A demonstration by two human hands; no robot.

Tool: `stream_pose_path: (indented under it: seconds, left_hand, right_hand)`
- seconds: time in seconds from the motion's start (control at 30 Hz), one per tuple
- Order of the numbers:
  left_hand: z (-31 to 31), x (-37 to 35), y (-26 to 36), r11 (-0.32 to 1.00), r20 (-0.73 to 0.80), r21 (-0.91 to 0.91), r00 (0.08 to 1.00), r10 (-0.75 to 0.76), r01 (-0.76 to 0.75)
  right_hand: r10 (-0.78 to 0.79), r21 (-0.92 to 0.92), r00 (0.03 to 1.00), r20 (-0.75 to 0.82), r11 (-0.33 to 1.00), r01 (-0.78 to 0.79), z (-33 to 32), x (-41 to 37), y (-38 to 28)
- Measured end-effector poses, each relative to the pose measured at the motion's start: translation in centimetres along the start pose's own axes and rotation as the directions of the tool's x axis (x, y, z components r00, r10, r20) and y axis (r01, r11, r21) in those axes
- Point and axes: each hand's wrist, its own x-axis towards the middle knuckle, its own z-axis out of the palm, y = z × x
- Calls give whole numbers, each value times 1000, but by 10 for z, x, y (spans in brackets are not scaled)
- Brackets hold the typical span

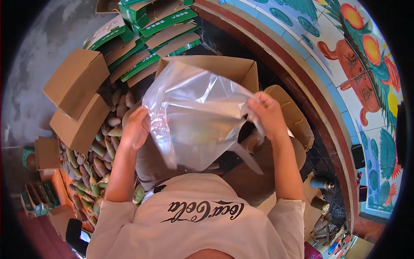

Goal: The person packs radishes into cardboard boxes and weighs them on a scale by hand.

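a tiled wall (368,129) curves down the right of the frame, painted with orange-red rounds (371,49) and blue-green leaves — pale blue tiles (335,97) edge it, then a red-brown band (297,71). patchy grey floor (34,86) fills the upper left — softly lit, faintly shiny.

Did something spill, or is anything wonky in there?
Green cartons are stacked crookedly, edges jutting unevenly. Vegetables lie loose in a heap on the left; I can't tell whether they spilled. The clear plastic bag is crinkled, but I see no obvious tear.
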Motion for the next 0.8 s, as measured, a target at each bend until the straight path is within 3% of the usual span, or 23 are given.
stream_pose_path:
  seconds: [0.07, 0.1, 0.2, 0.33, 0.37, 0.4, 0.47, 0.5, 0.57, 0.67, 0.77, 0.8]
  left_hand:
    - [-9, 2, 0, 998, 27, 63, 999, 22, -24]
    - [11, -6, 12, 993, -51, 120, 998, 28, -21]
    - [-1, 1, 17, 993, -49, 94, 996, 74, -69]
    - [-43, 26, -5, 993, -89, 76, 991, 102, -95]
    - [-39, 27, -9, 993, -139, 62, 985, 105, -97]
    - [-34, 27, -13, 994, -188, 49, 976, 107, -100]
    - [-31, 24, -21, 997, -253, 1, 965, 69, -71]
    - [-31, 22, -26, 998, -284, -24, 958, 48, -57]
    - [-31, 18, -36, 994, -335, -65, 940, 65, -92]
    - [-30, 11, -42, 991, -397, -75, 915, 69, -108]
    - [-34, 7, -48, 989, -435, -131, 901, 11, -75]
    - [-38, 7, -51, 985, -443, -160, 896, -18, -60]
  right_hand:
    - [-13, 48, 999, -42, 999, 15, 0, 17, -2]
    - [-27, 40, 998, -53, 999, 29, 0, 25, -4]
    - [-108, -20, 993, -55, 994, 107, 8, 44, -12]
    - [-109, -177, 990, -87, 980, 92, -6, 74, -8]
    - [-164, -82, 978, -131, 985, 155, -11, 82, -2]
    - [-169, 130, 959, -228, 971, 202, -11, 82, -8]
    - [-111, 507, 908, -405, 798, 324, -11, 83, -17]
    - [-137, 496, 860, -491, 768, 405, -7, 80, -17]
    - [-149, 165, 897, -417, 958, 236, -1, 74, 12]
    - [-97, -280, 960, -261, 960, 21, 21, 59, 50]
    - [-363, -437, 893, -267, 871, 224, 33, 45, 67]
    - [-333, -339, 891, -310, 914, 224, 36, 40, 74]
